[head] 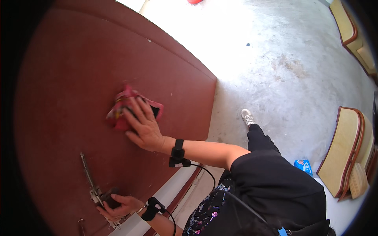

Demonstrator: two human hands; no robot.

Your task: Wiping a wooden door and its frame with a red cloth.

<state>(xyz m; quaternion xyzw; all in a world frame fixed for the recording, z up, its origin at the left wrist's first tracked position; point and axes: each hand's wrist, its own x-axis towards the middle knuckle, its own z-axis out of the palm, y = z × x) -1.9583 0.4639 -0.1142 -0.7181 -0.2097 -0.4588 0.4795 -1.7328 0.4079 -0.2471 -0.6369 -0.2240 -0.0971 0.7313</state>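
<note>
My right hand presses a pink patterned cloth against the face of a dark red door; the fingers lie spread over the cloth. Lower on the door, my left hand is at a metal slide bolt, its fingers around a dark block-like part beside the bolt. How firmly the left fingers hold that part is hard to tell. Each wrist wears a black strap with a small cabled device.
A grey concrete floor stretches away from the door. Wood-trimmed cream furniture stands at the right, with a straw hat against it. Near it is a blue package. Part of a red object shows at the top.
</note>
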